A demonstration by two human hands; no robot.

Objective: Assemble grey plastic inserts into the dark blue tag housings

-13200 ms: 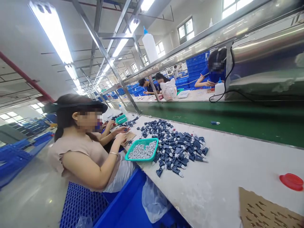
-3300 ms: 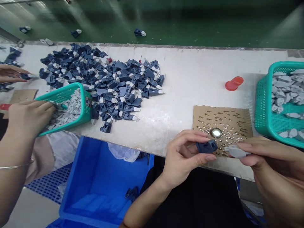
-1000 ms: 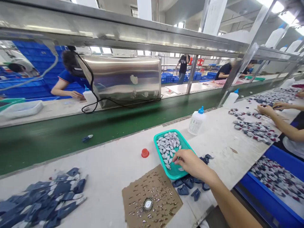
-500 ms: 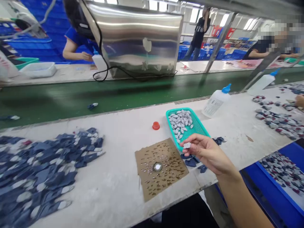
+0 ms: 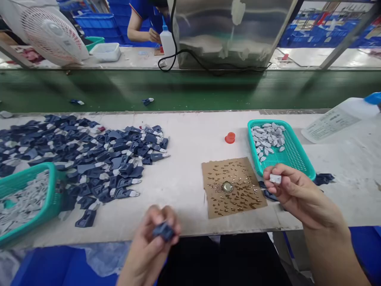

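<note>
My left hand [image 5: 156, 238], slightly blurred, is closed on a small dark blue plastic piece [image 5: 163, 231] above the table's front edge. Between the thumb and fingers of my right hand [image 5: 297, 190] is a small light grey piece [image 5: 275, 178], held by the near corner of a green basket [image 5: 300, 157]. Similar grey pieces [image 5: 268, 137] lie inside that basket. To the left of it is a square of brown cardboard [image 5: 214, 208] dotted with glossy brown drops, with a bottle cap [image 5: 228, 187] on it. A heap of dark blue and grey pieces [image 5: 116, 153] spreads over the table's left side.
Another green basket [image 5: 55, 186] of grey parts stands at the left. A red cap [image 5: 230, 138] lies behind the cardboard. A white bottle [image 5: 336, 121] with a blue tip leans at the right. Beyond the green strip are a metal box [image 5: 226, 43], a fan [image 5: 55, 33] and a co-worker's arm [image 5: 138, 29].
The view has swung left and down. My left hand has come into view with a dark blue piece. My right hand still holds a grey piece beside the basket.
</note>
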